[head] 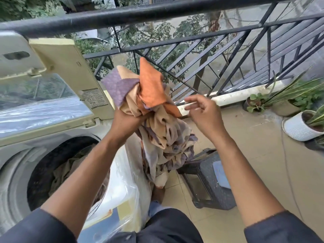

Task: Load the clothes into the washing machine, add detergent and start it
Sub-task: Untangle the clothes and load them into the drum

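Cloth held up, right of washer
Left hand (pixel 126 122) grips bunched patterned cloth (pixel 154 109); right hand (pixel 204 114) just right of it, fingers loose, holding nothing.

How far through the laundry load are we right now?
Partly loaded. Done: the washer lid is up and some clothes already lie in the drum. In hand: the left hand grips a patterned cloth bunched beside the machine; the right hand is open near it. Left: drop it in, add detergent (none visible), close, start.
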Demonstrator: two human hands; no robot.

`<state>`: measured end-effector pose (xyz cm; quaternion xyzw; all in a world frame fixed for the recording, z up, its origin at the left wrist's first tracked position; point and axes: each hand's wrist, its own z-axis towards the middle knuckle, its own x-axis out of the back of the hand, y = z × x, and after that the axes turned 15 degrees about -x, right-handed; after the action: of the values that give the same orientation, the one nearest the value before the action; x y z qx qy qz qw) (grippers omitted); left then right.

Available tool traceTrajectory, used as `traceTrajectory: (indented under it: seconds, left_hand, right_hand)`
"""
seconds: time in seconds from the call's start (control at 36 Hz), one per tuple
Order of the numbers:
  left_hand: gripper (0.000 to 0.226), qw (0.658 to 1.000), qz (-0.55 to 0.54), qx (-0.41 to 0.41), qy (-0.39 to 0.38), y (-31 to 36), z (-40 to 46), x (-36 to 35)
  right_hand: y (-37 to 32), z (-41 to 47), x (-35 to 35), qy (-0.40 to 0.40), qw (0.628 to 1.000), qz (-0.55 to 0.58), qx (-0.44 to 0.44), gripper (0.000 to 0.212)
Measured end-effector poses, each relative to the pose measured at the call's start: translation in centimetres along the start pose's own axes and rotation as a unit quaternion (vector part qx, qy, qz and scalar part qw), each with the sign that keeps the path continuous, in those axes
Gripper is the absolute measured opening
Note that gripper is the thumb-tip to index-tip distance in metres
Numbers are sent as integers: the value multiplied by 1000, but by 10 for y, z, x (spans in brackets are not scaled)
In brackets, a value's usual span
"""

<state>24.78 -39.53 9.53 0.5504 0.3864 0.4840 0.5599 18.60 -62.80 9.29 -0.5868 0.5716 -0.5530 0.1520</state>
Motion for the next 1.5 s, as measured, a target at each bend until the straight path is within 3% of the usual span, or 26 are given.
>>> traceTrajectory:
  seconds: [0.03,0.08,0.14,0.22,0.28,0.42,0.56,0.69,0.81,0.89,1.03,1.22,1.39,1.5]
  left_hand:
    - [64,1000,-12,-1,10,2,3,4]
    - [57,999,-28,-12,6,8,7,10]
    - [58,998,-48,-22,-22,14,13,16]
    - [62,996,-63,-32,-50,26,18,26]
    - [62,995,-72,-23,-68,34,22,31]
    - [76,988,-83,-17,-127,47,22,41]
    - [72,990,6,16,-142,45,39,60]
    - [62,995,-2,3,-95,38,30,59]
    - [71,999,-8,2,-50,31,32,51]
    - [90,999,27,12,-23,27,32,46]
    - [64,996,85,-8,-30,17,30,37]
    - [72,987,147,-11,-70,-2,18,31]
    - [71,973,75,18,-216,6,8,21]
    - [68,985,73,-53,-147,6,2,5]
  right_hand:
    - [14,9,1,-10,991,-135,-19,49]
    - [43,22,-4,-81,933,-343,-78,78]
    - [66,30,-16,-121,906,-386,-123,101]
    - [92,44,-37,-119,913,-364,-139,114]
    - [103,55,-49,-112,912,-371,-136,106]
    - [115,68,-68,-100,908,-390,-120,51]
    - [109,59,-58,-57,906,-398,-130,19]
    - [112,61,-35,19,951,-283,-124,14]
    - [96,54,-14,28,967,-231,-99,14]
    - [76,43,-2,9,979,-191,-68,19]
    - [27,25,13,-24,998,-65,-12,21]
    - [-40,-7,18,-123,981,117,92,26]
    - [-72,-28,2,-179,955,186,144,25]
    - [-78,-37,-12,-226,941,208,145,27]
